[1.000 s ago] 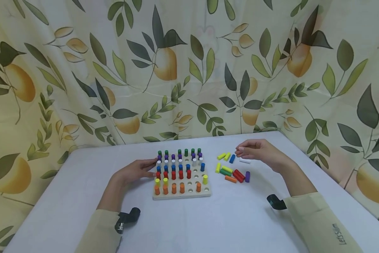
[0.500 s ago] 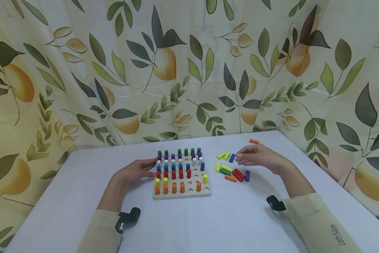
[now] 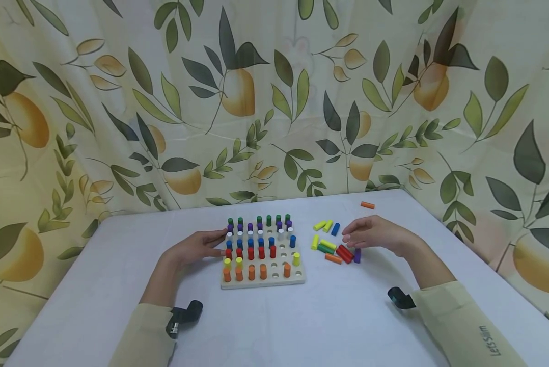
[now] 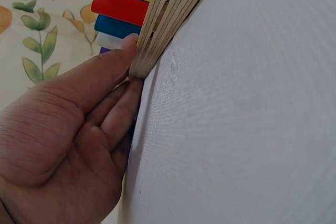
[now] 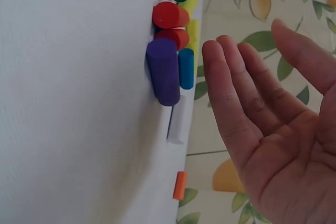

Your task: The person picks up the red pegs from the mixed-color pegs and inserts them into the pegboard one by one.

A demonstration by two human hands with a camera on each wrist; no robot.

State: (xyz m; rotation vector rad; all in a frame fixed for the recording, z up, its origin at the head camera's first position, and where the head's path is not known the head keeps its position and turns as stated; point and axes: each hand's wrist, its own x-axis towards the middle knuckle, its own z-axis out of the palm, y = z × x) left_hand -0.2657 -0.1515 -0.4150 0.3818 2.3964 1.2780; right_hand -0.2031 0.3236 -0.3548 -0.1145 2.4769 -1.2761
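Observation:
A pale wooden pegboard (image 3: 265,285) holds rows of upright coloured pegs, with some bare holes towards its right side. My left hand (image 3: 196,247) grips the board's left edge; in the left wrist view the thumb lies by the blue peg (image 4: 116,27) and the fingers meet the lower edge. Over the loose pegs on the right hovers my right hand (image 3: 379,234), fingers relaxed and holding nothing. Nearest to it are a purple peg (image 3: 357,256), red pegs (image 3: 345,254) and a blue peg (image 3: 335,229). A white peg (image 5: 178,121) shows in the right wrist view; the hand hides it from the head view.
Loose yellow pegs (image 3: 328,244), a green peg (image 3: 326,249) and an orange peg (image 3: 333,259) lie between board and right hand. Another orange peg (image 3: 367,205) lies farther back. White cloth (image 3: 265,331) covers the table, and a leaf-patterned curtain (image 3: 274,102) hangs behind.
My right hand has dropped slightly towards me, uncovering the far orange peg and covering the white one. The left hand and pegboard stay put.

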